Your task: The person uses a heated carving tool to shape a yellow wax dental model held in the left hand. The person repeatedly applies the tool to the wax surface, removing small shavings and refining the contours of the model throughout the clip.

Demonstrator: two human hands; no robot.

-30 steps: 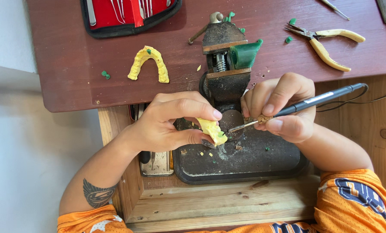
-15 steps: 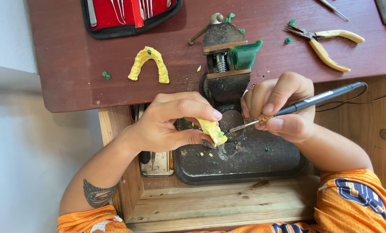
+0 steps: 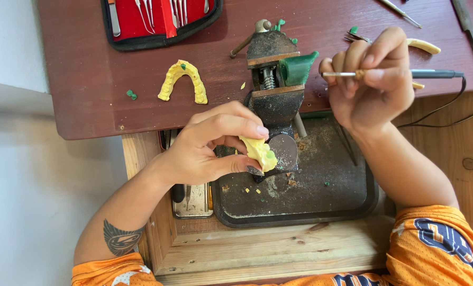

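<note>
My left hand [image 3: 210,145] pinches a small yellow dental cast [image 3: 258,152] with a green wax spot over a dark tray [image 3: 321,204]. My right hand [image 3: 371,85] grips a corded electric wax tool [image 3: 400,74] like a pen, its metal tip pointing left toward a block of green wax [image 3: 297,68] clamped in a small bench vise [image 3: 273,85]. The tool tip is raised well away from the cast.
A yellow arch-shaped cast [image 3: 183,79] lies on the red-brown desk [image 3: 88,79]. A red instrument case [image 3: 162,18] sits at the back, pliers [image 3: 421,46] and metal tools at the far right. An open wooden drawer [image 3: 257,249] holds the tray.
My right hand has lifted the wax tool away from the cast and moved it up beside the green wax in the vise. The left hand keeps the cast in place.
</note>
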